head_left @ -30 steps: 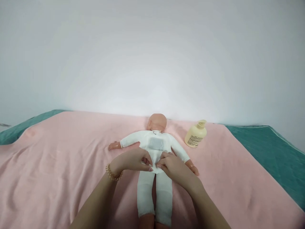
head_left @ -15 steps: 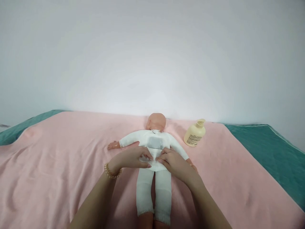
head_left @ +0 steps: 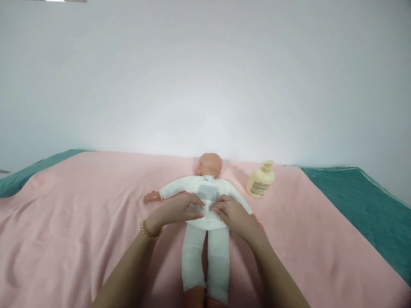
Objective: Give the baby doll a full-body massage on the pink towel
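A baby doll (head_left: 205, 224) with a bare plastic head and a white cloth body lies face down, legs toward me. A grey rectangular panel (head_left: 208, 192) shows on its upper back. My left hand (head_left: 181, 208), with a beaded bracelet on the wrist, pinches the white fabric of the lower back loosely between curved fingers and thumb. From the other side, my right hand (head_left: 229, 212) has its thumb and index finger close together on the same fabric. A small raised fold stands between the two hands, just below the panel.
A pale yellow pump bottle (head_left: 260, 180) stands to the right of the doll's head. Under everything lies a wrinkled pink blanket (head_left: 80, 222), with a green cover (head_left: 356, 201) showing at both sides. Behind rises a plain pale wall (head_left: 205, 77).
Both hands have shifted slightly up the doll's back, toward the grey panel, still at the fabric. The view has tilted a little, and a light-coloured edge now appears at the top left.
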A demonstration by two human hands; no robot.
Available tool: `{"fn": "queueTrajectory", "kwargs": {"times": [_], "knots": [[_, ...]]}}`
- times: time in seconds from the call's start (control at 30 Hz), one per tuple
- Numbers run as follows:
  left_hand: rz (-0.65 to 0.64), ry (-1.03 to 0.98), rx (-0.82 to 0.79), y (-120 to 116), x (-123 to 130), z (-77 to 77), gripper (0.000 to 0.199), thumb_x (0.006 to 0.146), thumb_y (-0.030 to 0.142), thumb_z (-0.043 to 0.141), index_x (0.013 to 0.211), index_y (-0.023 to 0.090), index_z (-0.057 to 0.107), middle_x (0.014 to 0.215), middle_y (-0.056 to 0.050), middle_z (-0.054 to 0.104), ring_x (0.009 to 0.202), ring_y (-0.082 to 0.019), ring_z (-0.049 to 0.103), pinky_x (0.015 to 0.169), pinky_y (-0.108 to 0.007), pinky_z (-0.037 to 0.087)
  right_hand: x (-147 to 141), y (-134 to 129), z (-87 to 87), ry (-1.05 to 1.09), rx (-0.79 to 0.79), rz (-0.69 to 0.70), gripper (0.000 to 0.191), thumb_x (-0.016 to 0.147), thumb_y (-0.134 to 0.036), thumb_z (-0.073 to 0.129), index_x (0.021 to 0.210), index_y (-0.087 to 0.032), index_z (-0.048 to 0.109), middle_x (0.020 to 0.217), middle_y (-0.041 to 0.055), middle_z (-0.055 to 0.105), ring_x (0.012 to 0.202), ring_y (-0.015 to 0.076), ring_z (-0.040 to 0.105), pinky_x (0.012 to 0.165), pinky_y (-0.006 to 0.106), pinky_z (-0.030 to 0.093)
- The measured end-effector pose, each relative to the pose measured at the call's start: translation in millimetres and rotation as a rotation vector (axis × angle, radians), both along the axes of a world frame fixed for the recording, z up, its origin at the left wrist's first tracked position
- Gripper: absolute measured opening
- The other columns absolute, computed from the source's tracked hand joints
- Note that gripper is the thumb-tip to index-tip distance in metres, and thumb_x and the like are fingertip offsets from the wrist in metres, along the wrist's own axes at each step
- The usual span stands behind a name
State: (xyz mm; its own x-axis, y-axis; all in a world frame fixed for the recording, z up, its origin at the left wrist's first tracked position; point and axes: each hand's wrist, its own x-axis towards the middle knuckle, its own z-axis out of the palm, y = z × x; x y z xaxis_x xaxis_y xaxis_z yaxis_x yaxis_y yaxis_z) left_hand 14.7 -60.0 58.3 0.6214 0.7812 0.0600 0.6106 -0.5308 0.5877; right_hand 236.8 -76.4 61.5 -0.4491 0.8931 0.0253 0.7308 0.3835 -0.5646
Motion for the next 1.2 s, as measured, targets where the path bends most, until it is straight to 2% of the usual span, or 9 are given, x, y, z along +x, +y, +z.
{"fn": "queueTrajectory", "kwargs": {"times": [0.17, 0.3, 0.43, 0.53, 0.63, 0.77, 1.03, 1.2], "knots": [[0.052, -0.007, -0.007, 1.6, 2.3, 0.3, 0.035, 0.085, 0.044, 0.058, 0.113, 0.025, 0.066, 0.116, -0.002, 0.068, 0.108, -0.025, 0.059, 0.099, -0.040, 0.042, 1.7, 8.6, -12.2, 0.025, 0.047, -0.028, 0.033, 0.094, -0.014, 0.045, 0.102, -0.025, 0.075, 0.101, 0.0060, 0.063, 0.095, 0.0207, 0.055, 0.084, 0.033, 0.043], [0.068, 0.006, -0.008, 2.5, 5.4, -2.2, 0.031, 0.084, 0.043, 0.060, 0.108, 0.026, 0.068, 0.113, -0.001, 0.069, 0.106, -0.024, 0.061, 0.098, -0.038, 0.042, 0.5, 12.8, -20.5, 0.013, 0.075, -0.001, 0.031, 0.094, -0.015, 0.046, 0.097, -0.024, 0.075, 0.094, 0.0055, 0.062, 0.090, 0.0196, 0.055, 0.082, 0.033, 0.043], [0.083, -0.073, 0.024, 10.5, 8.9, -10.6, 0.026, 0.087, 0.041, 0.055, 0.097, 0.022, 0.070, 0.100, -0.003, 0.071, 0.094, -0.022, 0.062, 0.084, -0.034, 0.048, 0.0, 15.7, -24.1, 0.056, 0.126, -0.044, 0.029, 0.096, -0.021, 0.044, 0.092, -0.020, 0.073, 0.096, 0.0061, 0.062, 0.091, 0.0207, 0.055, 0.083, 0.035, 0.044], [0.169, -0.220, 0.104, 19.8, 13.5, -22.6, 0.028, 0.091, 0.038, 0.048, 0.085, 0.019, 0.068, 0.088, -0.004, 0.069, 0.084, -0.020, 0.062, 0.076, -0.033, 0.049, -0.9, 20.4, -30.9, 0.188, 0.278, -0.122, 0.029, 0.097, -0.027, 0.042, 0.097, -0.019, 0.070, 0.105, 0.0082, 0.060, 0.100, 0.0227, 0.054, 0.090, 0.038, 0.044], [0.263, -0.354, 0.245, 27.1, 18.3, -36.3, 0.026, 0.093, 0.035, 0.046, 0.094, 0.019, 0.066, 0.098, -0.006, 0.068, 0.097, -0.021, 0.060, 0.087, -0.035, 0.048, -2.8, 27.8, -43.3, 0.294, 0.394, -0.165, 0.030, 0.097, -0.028, 0.040, 0.113, -0.019, 0.064, 0.123, 0.0108, 0.054, 0.116, 0.0244, 0.049, 0.102, 0.042, 0.039], [0.290, -0.354, 0.344, 31.3, 23.4, -50.0, 0.030, 0.095, 0.035, 0.045, 0.115, 0.020, 0.060, 0.120, -0.008, 0.063, 0.117, -0.023, 0.053, 0.105, -0.041, 0.039, -5.1, 38.3, -58.4, 0.308, 0.354, -0.131, 0.034, 0.097, -0.033, 0.041, 0.124, -0.018, 0.056, 0.129, 0.0114, 0.053, 0.123, 0.0238, 0.045, 0.108, 0.042, 0.035], [0.312, -0.310, 0.299, 34.9, 27.4, -58.7, 0.031, 0.096, 0.036, 0.044, 0.113, 0.019, 0.061, 0.116, -0.007, 0.065, 0.113, -0.023, 0.056, 0.103, -0.041, 0.040, -6.5, 48.5, -60.8, 0.282, 0.298, -0.120, 0.032, 0.097, -0.031, 0.040, 0.113, -0.014, 0.060, 0.119, 0.0118, 0.060, 0.114, 0.0234, 0.051, 0.102, 0.042, 0.040], [0.304, -0.288, 0.361, 39.3, 27.1, -66.1, 0.032, 0.095, 0.036, 0.043, 0.118, 0.018, 0.058, 0.121, -0.008, 0.064, 0.116, -0.023, 0.055, 0.104, -0.042, 0.040, -8.6, 48.2, -64.1, 0.271, 0.349, -0.123, 0.034, 0.096, -0.031, 0.039, 0.122, -0.015, 0.056, 0.127, 0.0122, 0.056, 0.121, 0.0235, 0.048, 0.106, 0.043, 0.037]]}}
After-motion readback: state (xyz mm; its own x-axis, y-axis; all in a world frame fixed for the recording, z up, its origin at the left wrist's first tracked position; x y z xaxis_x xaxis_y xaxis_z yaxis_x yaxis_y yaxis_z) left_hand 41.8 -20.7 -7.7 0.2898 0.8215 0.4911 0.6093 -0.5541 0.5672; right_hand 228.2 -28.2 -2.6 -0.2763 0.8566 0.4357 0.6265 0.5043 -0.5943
